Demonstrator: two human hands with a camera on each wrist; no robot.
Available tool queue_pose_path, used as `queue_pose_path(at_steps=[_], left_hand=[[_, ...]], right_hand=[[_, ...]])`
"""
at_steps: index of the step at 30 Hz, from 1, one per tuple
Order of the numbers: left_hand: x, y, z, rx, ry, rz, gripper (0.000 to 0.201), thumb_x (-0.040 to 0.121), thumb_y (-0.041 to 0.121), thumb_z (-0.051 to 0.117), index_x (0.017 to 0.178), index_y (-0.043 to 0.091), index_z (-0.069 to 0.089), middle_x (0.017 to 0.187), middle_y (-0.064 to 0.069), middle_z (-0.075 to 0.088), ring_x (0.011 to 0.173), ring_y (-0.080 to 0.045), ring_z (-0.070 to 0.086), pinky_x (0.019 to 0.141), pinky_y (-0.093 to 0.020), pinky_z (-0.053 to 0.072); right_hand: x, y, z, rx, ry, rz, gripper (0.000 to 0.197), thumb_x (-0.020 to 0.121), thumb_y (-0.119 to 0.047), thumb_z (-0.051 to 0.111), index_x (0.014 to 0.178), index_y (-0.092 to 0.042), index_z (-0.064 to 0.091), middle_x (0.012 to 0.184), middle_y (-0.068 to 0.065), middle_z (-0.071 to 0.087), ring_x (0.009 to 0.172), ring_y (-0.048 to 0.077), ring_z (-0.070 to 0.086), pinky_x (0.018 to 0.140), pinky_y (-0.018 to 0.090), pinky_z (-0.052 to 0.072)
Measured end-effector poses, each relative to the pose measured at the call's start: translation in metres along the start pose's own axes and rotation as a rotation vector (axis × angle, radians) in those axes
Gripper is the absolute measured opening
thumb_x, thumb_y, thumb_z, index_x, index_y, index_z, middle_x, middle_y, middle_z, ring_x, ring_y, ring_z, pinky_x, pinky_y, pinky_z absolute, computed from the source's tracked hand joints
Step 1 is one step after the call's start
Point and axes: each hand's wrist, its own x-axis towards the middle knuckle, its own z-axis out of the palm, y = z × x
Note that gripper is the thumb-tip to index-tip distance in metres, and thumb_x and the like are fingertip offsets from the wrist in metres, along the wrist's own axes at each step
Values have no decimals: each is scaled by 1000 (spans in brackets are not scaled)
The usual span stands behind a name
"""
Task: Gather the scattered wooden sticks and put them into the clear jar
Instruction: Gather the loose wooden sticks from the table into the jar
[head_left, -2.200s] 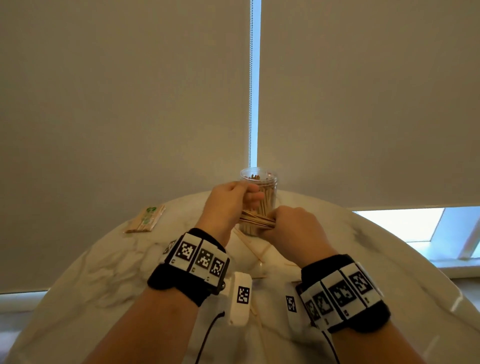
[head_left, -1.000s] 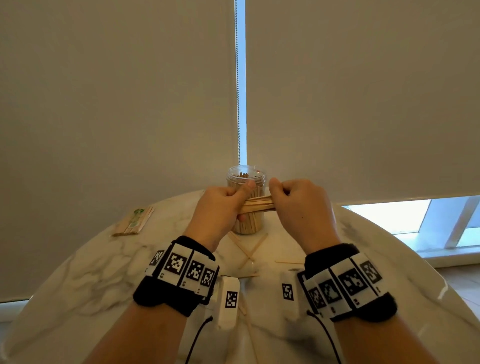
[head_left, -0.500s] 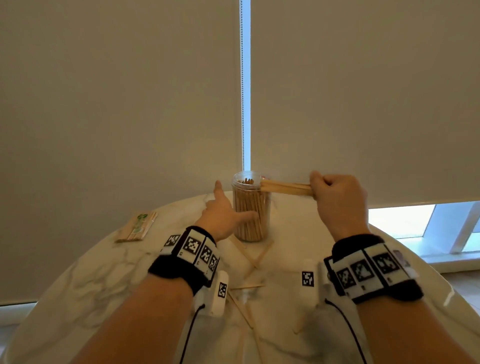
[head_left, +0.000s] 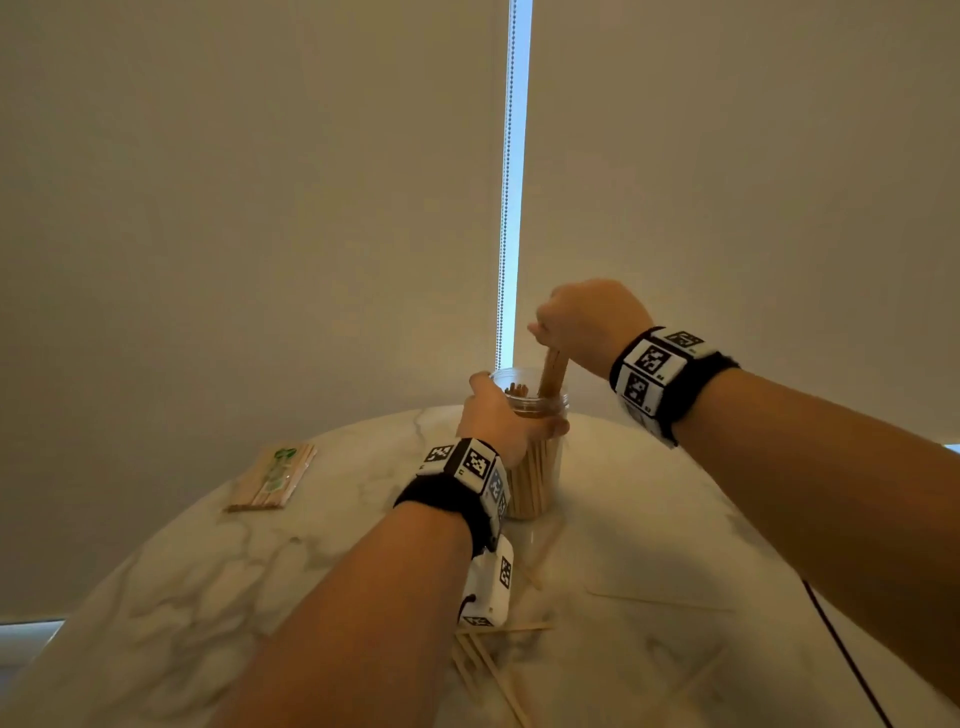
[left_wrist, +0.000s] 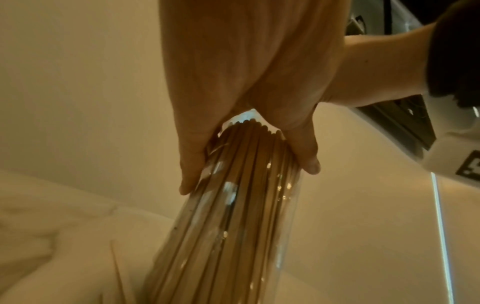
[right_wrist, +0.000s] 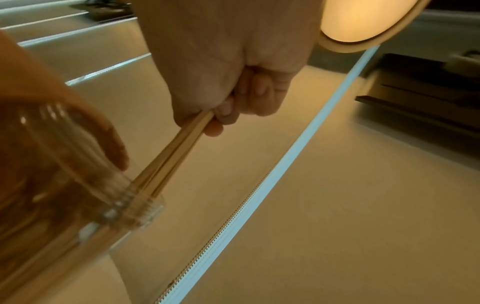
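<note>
The bundle of sticks (head_left: 551, 373) stood nearly upright, its lower ends inside the mouth of the clear jar (head_left: 540, 470), its top pinched in the curled fingers of the right hand (head_left: 589, 325). The left hand (head_left: 497, 418) wrapped the jar's upper wall on the round marble table (head_left: 156, 597). Only the head view showed loose thin sticks (head_left: 483, 660) lying near the forearm and a wrapped packet (head_left: 272, 477) to the left; the right wrist view showed the jar's ribbed neck (right_wrist: 140, 207).
</note>
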Motion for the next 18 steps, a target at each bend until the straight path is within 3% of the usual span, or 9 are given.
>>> queue_pose_path(at_steps=[5,9,13,18], left_hand=[[3,-4,3,-42,0,-24,117,58,40,93,145,21,18,129,-2,53,115,-24,56,95,-38,50],[2,-2,2,-11,23,-22,117,59,42,92,146,20,18,132,-4,51,119,-25,54,89,-31,46],[1,-2,3,21,37,-23,112,62,39,92,145,17,20,133,-5,52,121,-26,53,91,-33,47],[2,-4,3,31,34,-17,114,60,42,92,144,19,19,132,-5,52,119,-26,54,96,-40,51]], right_hand=[[8,-14,-8,-99,-21,-147,32,105,-25,41,81,-14,59,64,-4,34,63,20,49,52,29,38],[9,-21,-12,-94,-10,-68,32,105,-26,44,84,-14,66,73,-2,49,61,19,50,52,29,38],[12,-25,-10,-32,-117,-74,35,104,-31,41,78,-14,56,67,-2,43,66,20,51,58,31,44],[10,-21,-5,75,-360,9,46,99,-46,52,67,-17,38,67,-2,39,76,20,52,66,32,45]])
